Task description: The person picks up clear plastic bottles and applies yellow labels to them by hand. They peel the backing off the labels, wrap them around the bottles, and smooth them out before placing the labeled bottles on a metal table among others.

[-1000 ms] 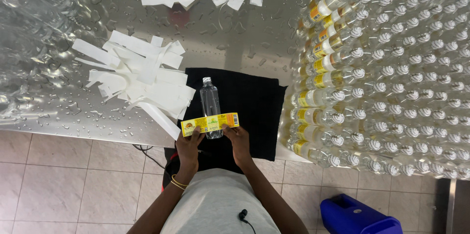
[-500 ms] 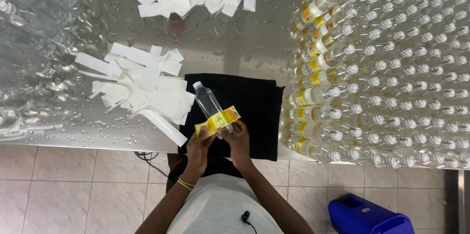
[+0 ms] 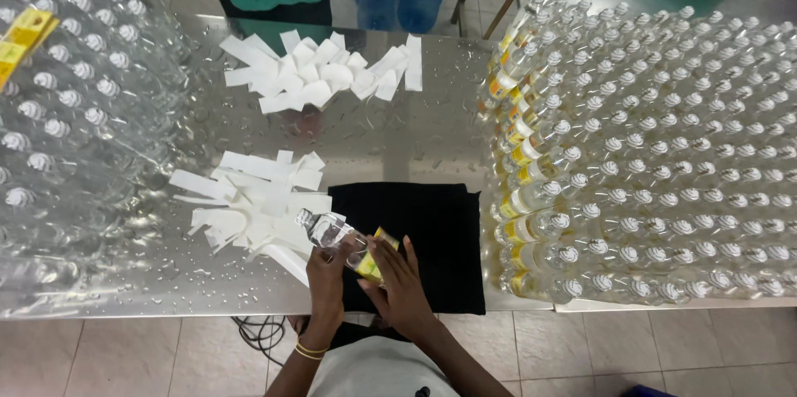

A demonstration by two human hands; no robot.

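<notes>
While hands (image 3: 365,281) clasp clear plastic bottle (image 3: 332,235), yellow label (image 3: 375,257).

I have one view only, from the camera on the person's head, looking almost straight down on the steel table (image 3: 415,139) from well above. The hands sit low in the frame's centre, the floor tiles along the bottom edge, and bottles fill the left and right sides.
</notes>
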